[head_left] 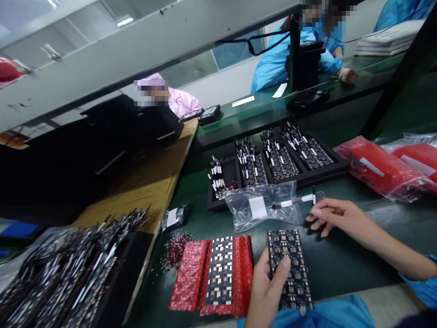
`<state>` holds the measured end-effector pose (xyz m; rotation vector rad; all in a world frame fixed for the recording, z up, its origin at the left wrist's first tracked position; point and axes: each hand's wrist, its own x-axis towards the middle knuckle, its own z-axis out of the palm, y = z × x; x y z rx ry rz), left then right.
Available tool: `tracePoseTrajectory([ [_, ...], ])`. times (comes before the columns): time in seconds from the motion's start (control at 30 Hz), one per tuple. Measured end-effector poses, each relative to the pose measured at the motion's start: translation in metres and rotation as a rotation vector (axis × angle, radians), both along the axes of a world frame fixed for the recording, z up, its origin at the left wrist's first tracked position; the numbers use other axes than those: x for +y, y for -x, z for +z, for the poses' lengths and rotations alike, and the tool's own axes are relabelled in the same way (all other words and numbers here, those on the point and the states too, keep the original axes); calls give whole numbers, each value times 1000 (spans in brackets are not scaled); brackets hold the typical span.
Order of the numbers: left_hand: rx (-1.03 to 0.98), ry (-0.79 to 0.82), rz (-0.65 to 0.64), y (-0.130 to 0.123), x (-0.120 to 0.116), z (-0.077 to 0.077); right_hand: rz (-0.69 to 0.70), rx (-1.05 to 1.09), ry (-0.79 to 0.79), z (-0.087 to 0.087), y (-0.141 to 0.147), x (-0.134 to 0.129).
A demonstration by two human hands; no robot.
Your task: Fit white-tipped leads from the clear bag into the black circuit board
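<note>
My left hand (268,289) grips a black circuit board panel (290,264) by its left edge, thumb on top; rows of small components cover it. My right hand (336,217) is above the green table, fingers curled, with a thin black-and-white cable (314,195) at the fingertips. Just left of those fingers lies a clear plastic bag (242,218) with a white label, and several white-sleeved cables (293,201) lie across it. Beside my left hand, another board panel (220,269) with pale components rests on red bubble wrap (191,273).
A black divided tray (213,203) holds boards and bundled cables. Red packages in clear bags (382,168) lie at right. Small loose parts (175,250) are heaped by the bubble wrap. Boards with cables (78,259) crowd a black box at left. Co-workers (273,68) sit beyond the shelf.
</note>
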<state>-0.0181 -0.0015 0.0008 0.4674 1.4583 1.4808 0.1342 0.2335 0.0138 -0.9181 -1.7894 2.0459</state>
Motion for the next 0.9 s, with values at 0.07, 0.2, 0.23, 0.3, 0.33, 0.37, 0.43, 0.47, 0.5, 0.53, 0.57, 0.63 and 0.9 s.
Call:
tracePoseTrajectory([
  [0.07, -7, -12, -21, -1, 2, -1, -34, 9, 23, -5, -4, -7],
  [0.2, 2, -27, -43, -2, 5, 0, -67, 66, 92, -10, -8, -19],
  [0.23, 6, -29, -50, -2, 5, 1, -76, 77, 96, -11, -9, -21],
  [0.3, 14, -33, -61, -2, 5, 3, -78, 81, 89, -13, -12, -24],
  [0.33, 19, -36, -65, -2, 5, 4, -70, 77, 83, -14, -13, -25],
  [0.37, 25, -40, -68, -3, 5, 5, -57, 73, 78, -14, -13, -26],
  [0.43, 37, -43, -70, -3, 4, 6, -26, 73, 70, -13, -13, -29],
  [0.47, 42, -42, -71, -3, 4, 7, -18, 81, 66, -12, -12, -31],
  [0.5, 44, -40, -75, -3, 4, 7, -13, 90, 57, -10, -10, -33],
  [0.53, 45, -39, -77, -3, 5, 7, -13, 96, 38, -7, -8, -35],
  [0.57, 45, -38, -79, -3, 5, 7, -18, 99, 8, -3, -5, -37],
  [0.63, 54, -35, -98, -3, 5, 7, -31, 85, -92, 4, 0, -40],
  [0.9, 107, -1, -153, -4, 3, 10, 32, 72, -115, 6, 15, -41],
])
